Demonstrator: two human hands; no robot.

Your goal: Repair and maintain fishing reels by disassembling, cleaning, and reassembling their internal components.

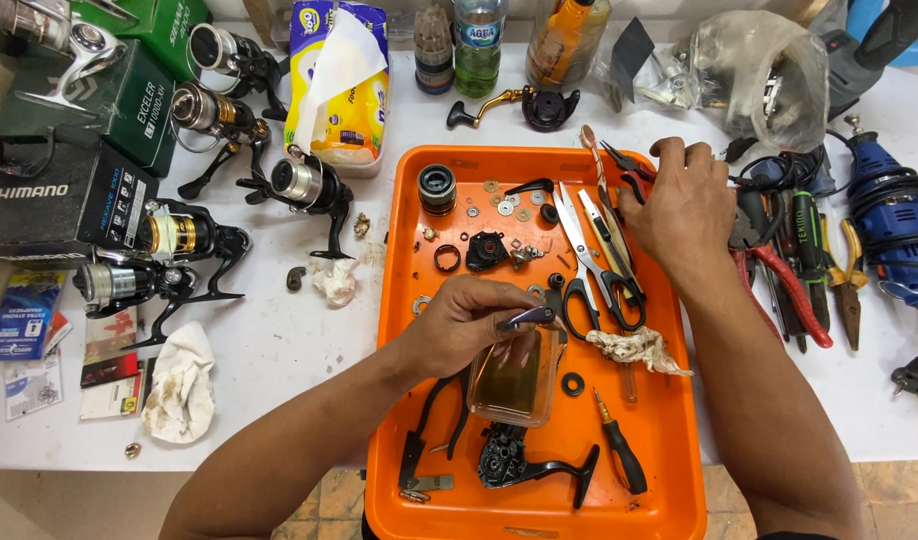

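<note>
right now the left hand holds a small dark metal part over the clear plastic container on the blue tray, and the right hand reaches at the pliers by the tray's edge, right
Not quite: the tray is orange, not blue, as the head view shows. The rest stands: the left hand holds a small dark metal part over the clear plastic container, and the right hand reaches at the pliers by the tray's edge.

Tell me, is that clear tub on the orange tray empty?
No. The tub holds brownish liquid; its inside looks amber against the tray. The left hand holds a small part above it.
</note>
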